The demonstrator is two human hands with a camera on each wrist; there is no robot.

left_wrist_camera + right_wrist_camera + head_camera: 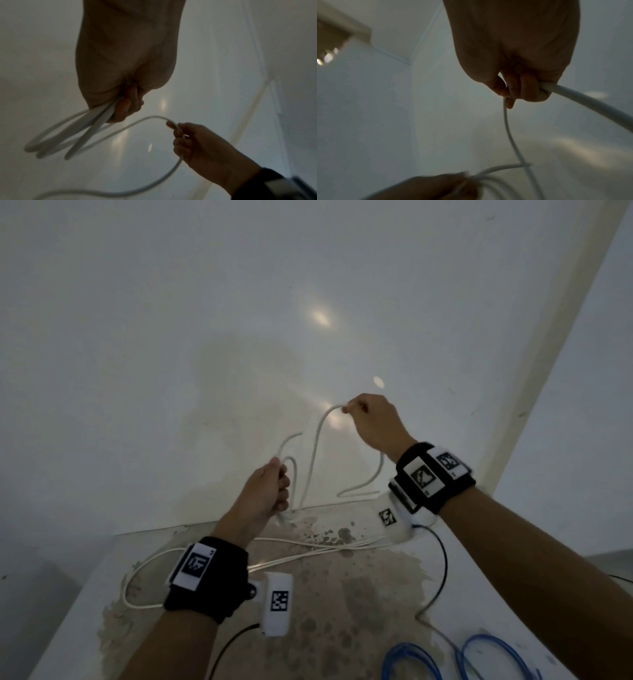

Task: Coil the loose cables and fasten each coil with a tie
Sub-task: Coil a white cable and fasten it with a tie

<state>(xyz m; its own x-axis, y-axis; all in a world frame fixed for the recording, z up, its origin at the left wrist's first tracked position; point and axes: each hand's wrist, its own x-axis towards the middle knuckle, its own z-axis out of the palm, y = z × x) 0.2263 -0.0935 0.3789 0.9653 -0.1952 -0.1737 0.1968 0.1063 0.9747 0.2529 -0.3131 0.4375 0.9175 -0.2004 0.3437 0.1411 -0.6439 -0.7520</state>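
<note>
Gripping three loops of one white cable (315, 446) above the desk (102, 573), the left hand (265, 491) bunches them; the right hand (373, 419) pinches its free run; one blue cable (479, 652) lies near.

The right hand (513, 54) grips the white cable (508, 128), fingers curled round it. Below, the left hand (423, 188) holds blurred cable loops.

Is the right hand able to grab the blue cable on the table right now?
Probably not yet. The right hand is raised and already grips the white cable, which the left hand grips too. The blue cable lies uncovered near the person, so it looks reachable after letting go.
</note>
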